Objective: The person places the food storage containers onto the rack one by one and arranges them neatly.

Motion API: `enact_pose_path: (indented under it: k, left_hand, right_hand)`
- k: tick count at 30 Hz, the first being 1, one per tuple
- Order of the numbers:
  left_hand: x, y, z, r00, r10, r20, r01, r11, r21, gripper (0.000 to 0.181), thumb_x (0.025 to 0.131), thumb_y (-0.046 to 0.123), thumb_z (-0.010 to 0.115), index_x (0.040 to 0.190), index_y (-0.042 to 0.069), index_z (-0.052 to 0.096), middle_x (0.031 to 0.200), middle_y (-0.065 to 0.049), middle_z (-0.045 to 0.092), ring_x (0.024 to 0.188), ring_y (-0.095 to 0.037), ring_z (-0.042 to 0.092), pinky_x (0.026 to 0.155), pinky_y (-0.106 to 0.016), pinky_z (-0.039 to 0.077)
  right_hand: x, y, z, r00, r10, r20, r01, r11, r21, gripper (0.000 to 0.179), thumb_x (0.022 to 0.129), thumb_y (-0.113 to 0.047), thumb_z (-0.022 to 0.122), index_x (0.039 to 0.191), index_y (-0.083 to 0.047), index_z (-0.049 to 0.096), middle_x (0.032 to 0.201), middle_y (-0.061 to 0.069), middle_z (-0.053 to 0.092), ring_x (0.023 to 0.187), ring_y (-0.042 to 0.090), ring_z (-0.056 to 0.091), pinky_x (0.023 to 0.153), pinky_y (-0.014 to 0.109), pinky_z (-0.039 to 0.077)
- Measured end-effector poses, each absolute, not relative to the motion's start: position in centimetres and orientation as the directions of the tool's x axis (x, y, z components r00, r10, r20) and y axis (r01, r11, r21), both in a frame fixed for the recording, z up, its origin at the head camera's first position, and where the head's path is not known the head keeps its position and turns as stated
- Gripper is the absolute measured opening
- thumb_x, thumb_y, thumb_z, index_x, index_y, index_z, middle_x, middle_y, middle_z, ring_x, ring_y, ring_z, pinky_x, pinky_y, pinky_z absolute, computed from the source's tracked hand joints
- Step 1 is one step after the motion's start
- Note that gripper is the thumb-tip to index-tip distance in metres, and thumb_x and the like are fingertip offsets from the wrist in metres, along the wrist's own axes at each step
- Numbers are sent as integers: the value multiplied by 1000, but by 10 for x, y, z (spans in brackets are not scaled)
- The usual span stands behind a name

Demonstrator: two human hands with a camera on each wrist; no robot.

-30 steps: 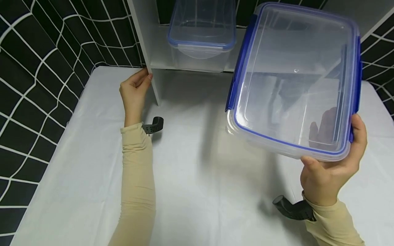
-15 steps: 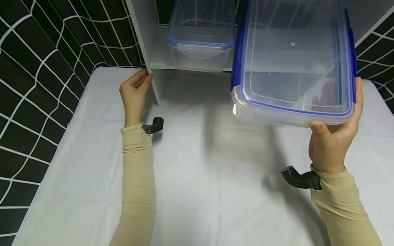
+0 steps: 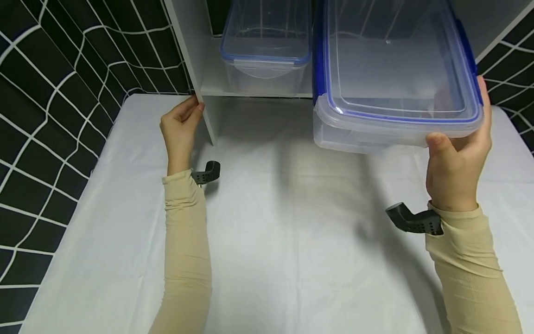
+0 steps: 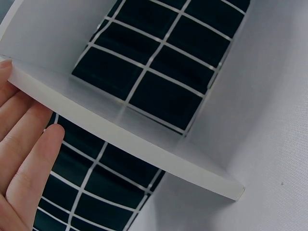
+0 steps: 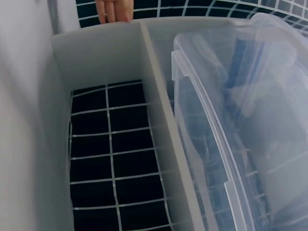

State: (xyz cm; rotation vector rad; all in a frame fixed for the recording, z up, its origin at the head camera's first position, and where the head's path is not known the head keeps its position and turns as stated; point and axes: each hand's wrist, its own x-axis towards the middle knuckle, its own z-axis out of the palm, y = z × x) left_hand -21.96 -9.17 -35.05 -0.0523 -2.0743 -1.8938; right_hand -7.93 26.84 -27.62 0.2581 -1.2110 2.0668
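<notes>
My right hand (image 3: 456, 169) grips a large clear plastic food storage box (image 3: 400, 90) by its near right corner. Its thumb lies on the front wall and its fingers reach up the right side. The box has a blue-edged lid with dark blue side clips and is tilted, its far end inside the white shelf's upper compartment. My left hand (image 3: 179, 127) holds the front edge of the shelf's left side panel (image 4: 125, 139). A smaller clear box (image 3: 267, 60) with a light blue rim stands on the shelf board, left of the large box.
The shelf board (image 5: 168, 125) divides the lower compartment from the upper one. A white cloth (image 3: 258, 241) covers the table under the shelf. Dark fabric with a white grid (image 3: 54, 111) hangs around the sides and back.
My right hand has carried the large box away from me, deeper toward the shelf, and lowered its tilt. My left hand keeps its place on the panel.
</notes>
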Motion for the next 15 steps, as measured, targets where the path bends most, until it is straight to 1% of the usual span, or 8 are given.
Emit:
enact_pose_path:
  k: [4, 7, 11, 15]
  left_hand:
    - [-220, -93, -351, -946, -193, 261, 244, 107, 964, 29, 88, 11, 67, 113, -2, 66, 110, -17, 66, 96, -15, 67, 79, -22, 55]
    - [-221, -93, -352, -943, -195, 269, 253, 105, 962, 28, 88, 11, 67, 113, -2, 66, 109, -17, 67, 96, -16, 67, 79, -22, 55]
    - [-221, -92, -352, -945, -197, 261, 244, 104, 964, 28, 88, 11, 67, 113, -3, 66, 109, -17, 67, 96, -16, 67, 79, -22, 55]
    - [-222, -92, -353, -945, -195, 264, 246, 111, 963, 28, 89, 11, 67, 113, -3, 66, 109, -17, 66, 96, -16, 67, 80, -22, 55]
  right_hand:
    - [-87, 269, -275, -724, 476, 499, -661, -271, -700, 128, 40, -8, 97, 144, 5, 24, 141, 21, 38, 127, 33, 38, 104, 36, 39]
    - [-94, 271, -273, -728, 471, 498, -650, -242, -721, 125, 43, -12, 97, 144, 3, 25, 140, 20, 40, 125, 32, 40, 102, 38, 42]
    - [-104, 274, -271, -741, 470, 479, -632, -247, -735, 120, 45, -15, 97, 144, -1, 29, 138, 19, 42, 122, 32, 44, 100, 40, 45]
    - [-115, 276, -272, -741, 479, 470, -632, -264, -728, 121, 43, -17, 97, 142, -2, 30, 136, 19, 43, 120, 32, 46, 99, 40, 45]
